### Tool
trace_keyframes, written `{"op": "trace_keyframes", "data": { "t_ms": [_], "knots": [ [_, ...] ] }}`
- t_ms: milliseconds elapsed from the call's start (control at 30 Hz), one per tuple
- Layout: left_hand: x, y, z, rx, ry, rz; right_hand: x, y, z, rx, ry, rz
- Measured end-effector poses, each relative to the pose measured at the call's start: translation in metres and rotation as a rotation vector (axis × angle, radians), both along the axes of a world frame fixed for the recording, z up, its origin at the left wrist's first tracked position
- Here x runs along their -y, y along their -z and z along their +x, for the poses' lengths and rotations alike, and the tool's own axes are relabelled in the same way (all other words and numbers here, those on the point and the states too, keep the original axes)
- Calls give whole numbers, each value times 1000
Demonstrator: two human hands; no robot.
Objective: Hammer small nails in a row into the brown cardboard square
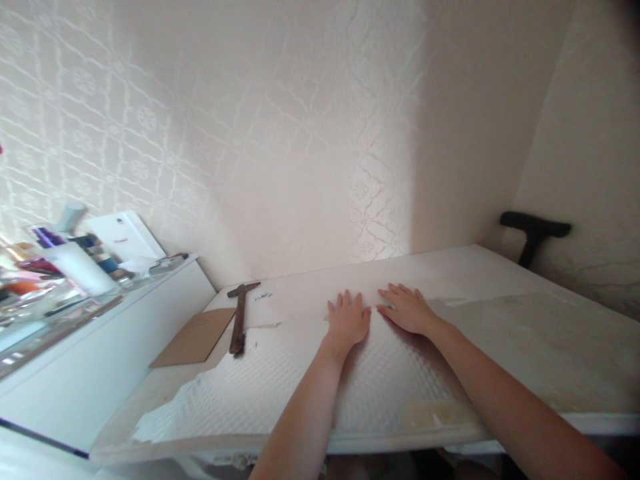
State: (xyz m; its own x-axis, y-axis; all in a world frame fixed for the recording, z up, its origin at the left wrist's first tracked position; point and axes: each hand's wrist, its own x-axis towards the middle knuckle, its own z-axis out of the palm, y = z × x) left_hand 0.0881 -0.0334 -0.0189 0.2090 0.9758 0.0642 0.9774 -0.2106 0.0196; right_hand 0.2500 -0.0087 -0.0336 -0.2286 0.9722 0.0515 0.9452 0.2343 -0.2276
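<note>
My left hand [349, 317] lies palm down with its fingers spread, near the back of the white table [300, 283]. Just to its right, my right hand [406, 309] also rests flat, fingers apart. Under and in front of both hands is a quilted-looking white covering [270, 380] with torn, ragged edges. Left of my hands lies a hammer [241, 320] with a dark head and a worn wooden handle. Beside its head are several small metal nails [263, 297]. A brown cardboard sheet [195, 339] sits left of the hammer, its edge by the handle.
At left a white cabinet [100, 380] stands higher than the table, crowded with bottles and a white box [125, 237]. Patterned wall [300, 133] runs along the back. A black T-shaped handle [535, 230] rises beyond the right rear edge.
</note>
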Motion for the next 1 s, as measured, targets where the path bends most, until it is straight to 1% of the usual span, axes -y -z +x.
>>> {"op": "trace_keyframes", "data": {
  "t_ms": [233,733,1000],
  "knots": [
    [0,0,0,6,4,7,1,-3,0,4,4,-13],
    [-1,2,0,6,1,-2,0,0,0,2,3,6],
    [0,-1,0,21,-3,-4,1,-2,-1,2,-1,-3]
  ]
}}
